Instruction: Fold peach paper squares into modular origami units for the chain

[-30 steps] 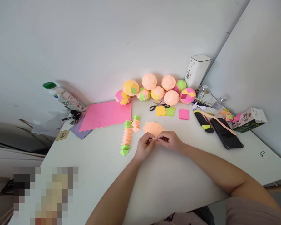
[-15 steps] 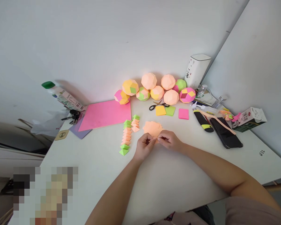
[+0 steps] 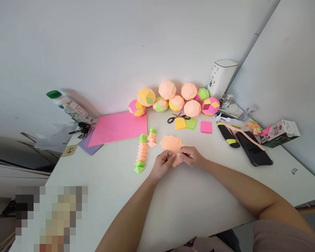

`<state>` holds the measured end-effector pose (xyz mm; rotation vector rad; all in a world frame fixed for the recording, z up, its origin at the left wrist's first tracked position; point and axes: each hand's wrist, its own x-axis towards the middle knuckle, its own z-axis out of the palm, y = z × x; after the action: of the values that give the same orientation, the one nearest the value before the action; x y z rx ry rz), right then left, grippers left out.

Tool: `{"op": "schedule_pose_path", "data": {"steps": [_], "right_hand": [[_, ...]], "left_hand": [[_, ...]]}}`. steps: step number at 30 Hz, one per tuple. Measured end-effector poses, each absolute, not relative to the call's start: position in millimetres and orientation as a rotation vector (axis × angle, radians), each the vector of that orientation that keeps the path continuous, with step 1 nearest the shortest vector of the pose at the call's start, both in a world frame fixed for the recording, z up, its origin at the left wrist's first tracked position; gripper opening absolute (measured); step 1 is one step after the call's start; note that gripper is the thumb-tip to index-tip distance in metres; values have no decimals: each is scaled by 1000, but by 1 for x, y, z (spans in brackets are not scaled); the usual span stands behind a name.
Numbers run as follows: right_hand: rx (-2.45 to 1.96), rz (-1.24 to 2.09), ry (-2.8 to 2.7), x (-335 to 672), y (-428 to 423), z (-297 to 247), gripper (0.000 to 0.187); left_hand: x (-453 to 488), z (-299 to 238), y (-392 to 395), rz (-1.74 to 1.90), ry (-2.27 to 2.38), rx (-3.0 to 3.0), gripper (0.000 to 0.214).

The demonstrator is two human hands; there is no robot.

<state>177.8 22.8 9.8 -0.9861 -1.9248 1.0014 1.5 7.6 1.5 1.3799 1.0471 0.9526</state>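
Observation:
Between my two hands is a small peach paper square [image 3: 176,161], pinched at its upper part and hanging toward me. My left hand [image 3: 163,163] has thumb and fingers closed on its left side. On the other side my right hand [image 3: 191,156] grips it with thumb and forefinger. Just beyond the hands lies a fanned pile of peach paper squares [image 3: 170,142]. To the left, folded peach paper pieces [image 3: 142,151] and a folded green paper piece [image 3: 139,169] stand in two overlapping rows.
Several faceted paper balls [image 3: 167,90] line the wall. Black scissors [image 3: 177,117], a yellow pad [image 3: 180,123] and a pink pad [image 3: 206,127] lie before them. A pink sheet [image 3: 120,127] and bottle [image 3: 73,109] are left; a phone [image 3: 253,148] and milk carton [image 3: 280,132] right.
The peach square between my fingers has turned, so more of its face now shows below my fingertips. Both hands stay in nearly the same place.

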Motion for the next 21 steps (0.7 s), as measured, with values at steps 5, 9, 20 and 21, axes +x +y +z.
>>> {"op": "schedule_pose_path", "data": {"steps": [5,9,20,21], "right_hand": [[-1001,1193,-1824,178,23,12,26],[-1008,1182,-1792,178,22,12,22],[-989,1370,-1657,179,24,10,21],[-985,1380,-1652,179,24,9,21]], "left_hand": [[1,-2,9,1007,1000,1184,29],[1,2,7,948,1012,1221,28],[0,7,11,1077,1016,1360,29],[0,7,11,1073,1013,1346,31]]}}
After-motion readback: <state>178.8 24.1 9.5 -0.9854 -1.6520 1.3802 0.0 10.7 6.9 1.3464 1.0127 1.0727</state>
